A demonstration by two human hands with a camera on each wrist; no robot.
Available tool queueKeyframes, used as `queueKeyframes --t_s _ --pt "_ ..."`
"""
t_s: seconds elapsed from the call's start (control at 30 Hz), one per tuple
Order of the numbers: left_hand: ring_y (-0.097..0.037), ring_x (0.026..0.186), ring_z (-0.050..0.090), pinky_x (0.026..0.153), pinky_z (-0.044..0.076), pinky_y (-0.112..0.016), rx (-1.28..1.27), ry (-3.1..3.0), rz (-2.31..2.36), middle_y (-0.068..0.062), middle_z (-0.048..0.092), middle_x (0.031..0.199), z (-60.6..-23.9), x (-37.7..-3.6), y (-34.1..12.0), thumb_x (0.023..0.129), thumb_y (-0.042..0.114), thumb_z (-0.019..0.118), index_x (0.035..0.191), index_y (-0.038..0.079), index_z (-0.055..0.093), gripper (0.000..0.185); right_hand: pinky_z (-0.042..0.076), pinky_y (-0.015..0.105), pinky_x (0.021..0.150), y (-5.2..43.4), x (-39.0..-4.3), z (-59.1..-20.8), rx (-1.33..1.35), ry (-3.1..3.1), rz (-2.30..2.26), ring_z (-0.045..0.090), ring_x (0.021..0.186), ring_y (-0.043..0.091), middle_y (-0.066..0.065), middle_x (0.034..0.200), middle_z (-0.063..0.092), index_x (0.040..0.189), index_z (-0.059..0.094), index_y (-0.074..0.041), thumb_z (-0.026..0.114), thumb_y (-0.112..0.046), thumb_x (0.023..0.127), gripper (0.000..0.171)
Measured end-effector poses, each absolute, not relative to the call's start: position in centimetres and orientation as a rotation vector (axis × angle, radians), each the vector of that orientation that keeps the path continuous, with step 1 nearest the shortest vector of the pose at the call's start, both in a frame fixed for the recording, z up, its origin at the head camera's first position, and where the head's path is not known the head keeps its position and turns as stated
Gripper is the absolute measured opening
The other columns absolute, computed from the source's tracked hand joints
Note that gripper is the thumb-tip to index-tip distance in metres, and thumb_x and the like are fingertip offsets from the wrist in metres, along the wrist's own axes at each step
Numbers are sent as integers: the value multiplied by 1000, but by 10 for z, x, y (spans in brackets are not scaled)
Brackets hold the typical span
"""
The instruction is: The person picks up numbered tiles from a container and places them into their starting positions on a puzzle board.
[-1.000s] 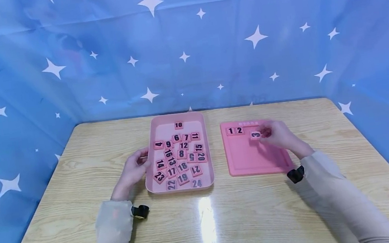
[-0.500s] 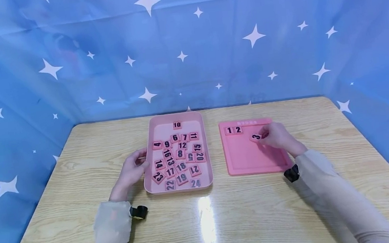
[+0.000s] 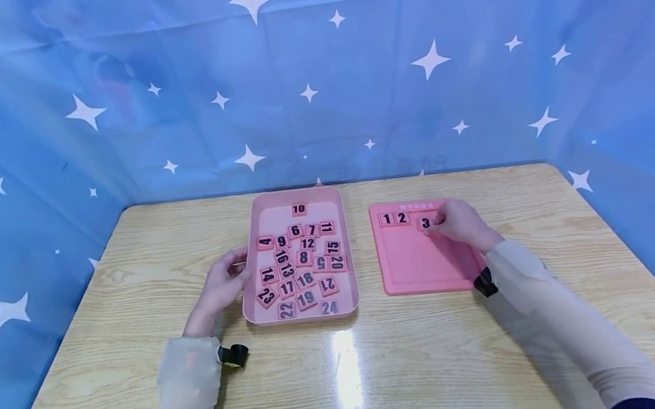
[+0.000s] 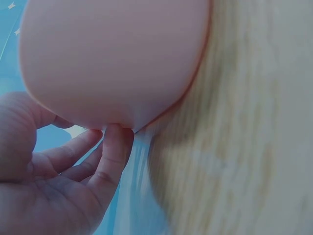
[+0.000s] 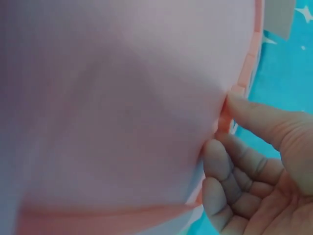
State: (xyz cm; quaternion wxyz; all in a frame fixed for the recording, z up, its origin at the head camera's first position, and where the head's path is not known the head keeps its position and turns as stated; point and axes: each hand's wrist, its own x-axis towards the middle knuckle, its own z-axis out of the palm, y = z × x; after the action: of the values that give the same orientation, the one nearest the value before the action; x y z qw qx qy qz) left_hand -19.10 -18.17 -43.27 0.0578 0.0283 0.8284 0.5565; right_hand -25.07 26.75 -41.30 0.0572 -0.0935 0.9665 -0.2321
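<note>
In the head view, my right hand (image 3: 462,223) pinches a small pink number tile marked 3 (image 3: 425,223) between thumb and fingers, over the upper part of a square pink board (image 3: 410,268). The 1 tile (image 3: 387,219) and the 2 tile (image 3: 402,218) sit side by side in the board's top left corner, just left of the held one. My left hand (image 3: 221,284) touches the outer left side of a pale pink tray (image 3: 271,221) with its fingertips. The left wrist view shows those fingers against the tray wall (image 4: 117,58).
Many loose number tiles lie in the tray at various angles, among them the 10 tile (image 3: 299,209) and the 24 tile (image 3: 329,307). Tray and board rest apart on a wooden table (image 3: 348,372). A blue star-patterned cloth (image 3: 175,66) hangs behind and beside it.
My right hand has shifted slightly left and turned the 3 tile from sideways to upright, bringing it nearer the 2 tile. My left hand has stayed at the tray.
</note>
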Motion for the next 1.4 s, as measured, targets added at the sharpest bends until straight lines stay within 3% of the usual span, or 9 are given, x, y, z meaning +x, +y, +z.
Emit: queueKeyframes --t_s 0.1,0.17,0.7,0.93,1.13,1.4 --pt "-38 107 50 77 49 -27 89 2504 1695 -30 48 124 -431 -191 -182 88 -6 48 133 -11 41 47 38 27 52 266 -255 -412 -279 2944 -672 45 53 13 4 61 59 69 66 0 72 -11 80 16" --pt "-38 107 50 77 48 -27 84 2503 1696 -30 48 124 -431 -191 -183 88 -6 48 133 -12 41 47 39 27 53 264 -257 -410 -289 2946 -651 47 55 14 6 66 62 74 68 1 71 -11 81 14" --pt "-35 107 50 81 51 -33 54 2493 1711 -26 48 126 -433 -195 -185 87 -4 49 135 -7 42 48 45 28 52 259 -271 -408 -324 2928 -649 57 54 13 9 69 65 82 69 3 68 -11 83 14" --pt "-36 109 50 84 50 -35 58 2500 1702 -26 48 127 -432 -196 -185 89 -4 49 135 -8 41 47 46 34 60 254 -269 -380 -250 2964 -635 58 65 21 13 79 68 88 70 3 69 -18 83 22" --pt "-37 109 50 85 50 -36 59 2500 1706 -27 48 128 -434 -198 -186 89 -4 49 135 -8 41 47 50 33 64 210 -275 -344 -322 2907 -897 64 74 27 17 90 69 99 67 2 68 -23 85 28" --pt "-37 106 52 85 50 -38 115 2522 1694 -28 49 126 -434 -199 -186 87 -6 50 133 -10 42 47 53 37 75 116 -291 -335 -433 2698 -1151 64 84 28 14 97 68 103 66 -2 69 -21 84 27"
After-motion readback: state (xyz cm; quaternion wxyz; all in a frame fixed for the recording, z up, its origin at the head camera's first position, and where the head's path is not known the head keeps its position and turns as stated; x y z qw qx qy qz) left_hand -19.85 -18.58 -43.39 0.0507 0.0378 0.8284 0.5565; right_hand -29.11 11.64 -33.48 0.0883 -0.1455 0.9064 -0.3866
